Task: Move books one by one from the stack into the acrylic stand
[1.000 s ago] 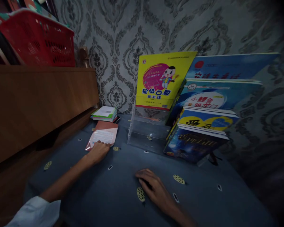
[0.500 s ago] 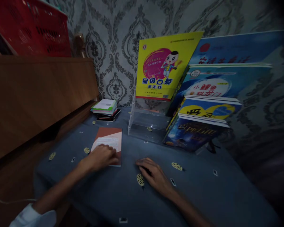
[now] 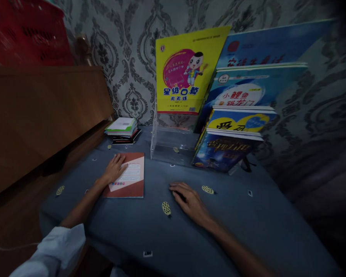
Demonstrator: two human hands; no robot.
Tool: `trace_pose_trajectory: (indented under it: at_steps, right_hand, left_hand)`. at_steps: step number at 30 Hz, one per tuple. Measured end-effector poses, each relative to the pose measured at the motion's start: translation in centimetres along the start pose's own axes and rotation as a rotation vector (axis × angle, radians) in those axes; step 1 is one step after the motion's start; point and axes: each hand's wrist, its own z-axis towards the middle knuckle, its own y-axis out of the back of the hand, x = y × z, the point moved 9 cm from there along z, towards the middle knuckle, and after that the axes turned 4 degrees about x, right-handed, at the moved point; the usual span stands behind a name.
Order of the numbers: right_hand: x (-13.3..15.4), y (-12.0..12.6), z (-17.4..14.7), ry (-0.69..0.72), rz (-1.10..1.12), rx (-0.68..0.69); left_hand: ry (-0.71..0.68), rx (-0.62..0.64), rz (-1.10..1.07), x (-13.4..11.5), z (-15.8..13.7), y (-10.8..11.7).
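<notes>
A reddish-brown book [image 3: 134, 181] with a pale text panel lies flat on the dark blue tablecloth. My left hand [image 3: 115, 168] rests on its upper left part, fingers laid out over the cover. To the right of the book, my right hand [image 3: 188, 200] lies on the cloth with its fingers slightly curled, holding nothing. Beyond my hands stands a clear acrylic book rack [image 3: 173, 144]. In its upper left tier is a yellow workbook [image 3: 187, 77]; the right side carries several stepped books, a dark blue one [image 3: 226, 152] lowest in front.
A small stack of books [image 3: 122, 130] sits at the far left of the tablecloth [image 3: 219, 238]. Left of the table is a wooden cabinet [image 3: 46, 115] with a red basket [image 3: 29, 36] on top. Patterned wallpaper [image 3: 127, 57] covers the wall behind.
My left hand has moved from the book's lower part up to its upper left, uncovering more of the text panel. My right hand stays on the cloth. The camera view has shifted a little.
</notes>
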Motion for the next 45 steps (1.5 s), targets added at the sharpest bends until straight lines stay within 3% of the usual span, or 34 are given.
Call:
trace_pose_trajectory:
  at_steps: [9,16,24,32,36,39,45]
  right_hand:
    - [-0.4,1.3,-1.0,-0.033,0.023,-0.034]
    - [-0.9,1.7,-1.9,-0.044,-0.014,-0.047]
    - [-2.0,2.8,-3.9,-0.077,-0.205,-0.12]
    - [-3.6,5.5,-6.0,-0.126,-0.301,-0.133]
    - [-3.8,6.6,-6.5,-0.125,-0.345,-0.149]
    - [-3.9,6.7,-6.8,-0.129,-0.378,-0.138]
    - [-3.9,6.1,-7.1,-0.187,-0.496,-0.092]
  left_hand:
    - [-0.14,-0.097,-0.111,-2.6,-4.0,0.0]
    - [-0.218,-0.151,-0.139,-6.9,-6.4,0.3]
    - [-0.325,-0.142,-0.179,-14.5,-6.4,0.2]
    - [-0.434,-0.061,-0.248,-23.8,-5.8,-0.4]
    - [-0.475,-0.041,-0.224,-27.1,-6.2,0.1]
    - [-0.471,0.004,-0.129,-28.0,-6.0,1.2]
    - [-0.423,0.083,-0.043,-26.6,-4.6,3.6]
